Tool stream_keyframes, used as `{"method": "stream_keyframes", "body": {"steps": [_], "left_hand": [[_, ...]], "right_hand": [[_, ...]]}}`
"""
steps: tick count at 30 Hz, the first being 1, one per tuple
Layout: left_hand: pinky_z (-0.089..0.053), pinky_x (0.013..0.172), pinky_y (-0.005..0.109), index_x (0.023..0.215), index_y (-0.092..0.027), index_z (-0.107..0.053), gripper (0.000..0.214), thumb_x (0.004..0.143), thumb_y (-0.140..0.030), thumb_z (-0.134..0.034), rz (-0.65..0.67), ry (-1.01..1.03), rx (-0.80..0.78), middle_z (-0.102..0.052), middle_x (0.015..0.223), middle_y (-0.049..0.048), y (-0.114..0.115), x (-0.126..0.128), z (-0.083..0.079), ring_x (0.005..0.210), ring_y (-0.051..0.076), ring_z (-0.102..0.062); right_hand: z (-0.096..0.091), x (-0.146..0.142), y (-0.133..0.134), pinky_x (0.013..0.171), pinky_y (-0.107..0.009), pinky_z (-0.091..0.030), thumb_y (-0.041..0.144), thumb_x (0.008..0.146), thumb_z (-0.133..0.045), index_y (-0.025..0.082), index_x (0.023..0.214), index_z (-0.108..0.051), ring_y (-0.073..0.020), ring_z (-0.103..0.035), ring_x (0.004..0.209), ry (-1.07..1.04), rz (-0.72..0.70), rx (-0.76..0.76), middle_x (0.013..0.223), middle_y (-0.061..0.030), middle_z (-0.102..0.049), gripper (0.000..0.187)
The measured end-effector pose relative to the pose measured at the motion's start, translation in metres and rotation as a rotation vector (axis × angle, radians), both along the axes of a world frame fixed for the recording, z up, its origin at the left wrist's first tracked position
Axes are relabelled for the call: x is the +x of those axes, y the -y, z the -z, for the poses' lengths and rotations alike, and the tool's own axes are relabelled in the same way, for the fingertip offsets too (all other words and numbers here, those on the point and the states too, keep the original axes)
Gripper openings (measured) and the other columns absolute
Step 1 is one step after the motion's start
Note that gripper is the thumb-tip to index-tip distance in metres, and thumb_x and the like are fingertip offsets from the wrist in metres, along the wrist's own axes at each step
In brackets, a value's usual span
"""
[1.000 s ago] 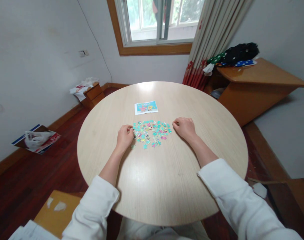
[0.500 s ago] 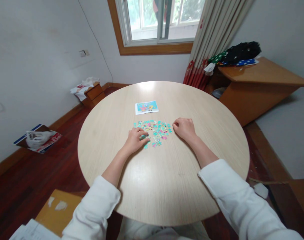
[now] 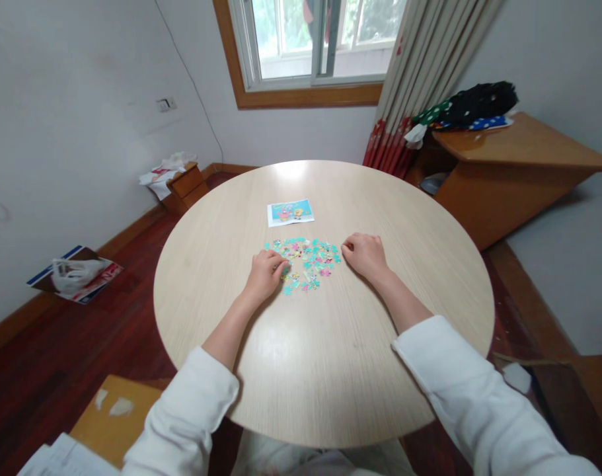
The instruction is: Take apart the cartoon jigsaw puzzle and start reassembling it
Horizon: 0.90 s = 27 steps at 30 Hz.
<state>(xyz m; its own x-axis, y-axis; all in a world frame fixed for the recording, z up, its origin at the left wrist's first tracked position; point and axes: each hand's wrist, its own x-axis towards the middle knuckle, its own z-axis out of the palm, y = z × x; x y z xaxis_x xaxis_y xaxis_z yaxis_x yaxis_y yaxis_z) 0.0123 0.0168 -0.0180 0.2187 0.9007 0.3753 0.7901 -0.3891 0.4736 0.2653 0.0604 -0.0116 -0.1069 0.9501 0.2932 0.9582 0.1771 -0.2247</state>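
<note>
Small jigsaw puzzle pieces, turquoise, pink and yellow, lie loosely spread in the middle of the round table. At the left edge of this spread is my left hand, its thumb and fingers drawn together; whatever may be between them is hidden. My right hand rests on the tabletop just right of the pieces with its fingers curled in, and I cannot see whether it holds anything. Beyond the pieces lies a picture sheet with a pink and a yellow cartoon figure on blue.
The round wooden table reaches close to my lap. A brown desk with dark and dotted cloths stands at the right. On the floor at left are a flat printed box and, nearer, a yellowish carton.
My left thumb and fingers have closed together, and the hand has drawn slightly left, uncovering some pieces. My right hand has stayed in place.
</note>
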Motion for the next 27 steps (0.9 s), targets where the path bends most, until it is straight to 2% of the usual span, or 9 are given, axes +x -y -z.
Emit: {"method": "stream_keyframes", "body": {"steps": [4, 8, 14, 27], "left_hand": [[-0.042, 0.073, 0.031, 0.075, -0.018, -0.068, 0.016, 0.083, -0.022, -0.055, -0.283, 0.141, 0.107, -0.061, 0.074, 0.004, -0.006, -0.027, -0.008, 0.077, 0.018, -0.055], [-0.04, 0.071, 0.031, 0.067, -0.018, -0.064, 0.014, 0.079, -0.022, -0.057, -0.426, 0.049, 0.069, -0.058, 0.067, 0.0027, -0.011, -0.05, -0.008, 0.072, 0.019, -0.052], [-0.039, 0.071, 0.031, 0.059, -0.019, -0.059, 0.016, 0.075, -0.021, -0.06, -0.417, -0.089, -0.038, -0.058, 0.072, 0.0042, -0.015, -0.053, 0.0, 0.076, 0.02, -0.053], [-0.039, 0.067, 0.029, 0.059, -0.017, -0.063, 0.019, 0.074, -0.028, -0.06, -0.406, 0.0, -0.073, -0.06, 0.068, 0.0032, -0.016, -0.052, 0.005, 0.067, 0.016, -0.053]], "right_hand": [[0.003, 0.0, -0.001, 0.078, -0.034, -0.03, 0.018, 0.081, -0.048, 0.016, 0.074, -0.069, -0.0213, -0.059, 0.083, -0.049, -0.012, 0.044, 0.086, -0.0082, -0.072, 0.022], [0.005, 0.0, -0.002, 0.079, -0.035, -0.031, 0.019, 0.08, -0.049, 0.017, 0.075, -0.069, -0.0221, -0.059, 0.086, -0.094, -0.043, 0.082, 0.088, -0.0081, -0.072, 0.021], [0.006, -0.002, -0.001, 0.078, -0.035, -0.032, 0.019, 0.08, -0.049, 0.017, 0.074, -0.069, -0.0228, -0.059, 0.087, -0.118, -0.058, 0.073, 0.087, -0.0079, -0.072, 0.021], [0.012, 0.0, -0.004, 0.076, -0.035, -0.033, 0.022, 0.079, -0.051, 0.018, 0.073, -0.068, -0.0227, -0.06, 0.084, -0.16, -0.059, 0.08, 0.085, -0.0073, -0.072, 0.019]]}}
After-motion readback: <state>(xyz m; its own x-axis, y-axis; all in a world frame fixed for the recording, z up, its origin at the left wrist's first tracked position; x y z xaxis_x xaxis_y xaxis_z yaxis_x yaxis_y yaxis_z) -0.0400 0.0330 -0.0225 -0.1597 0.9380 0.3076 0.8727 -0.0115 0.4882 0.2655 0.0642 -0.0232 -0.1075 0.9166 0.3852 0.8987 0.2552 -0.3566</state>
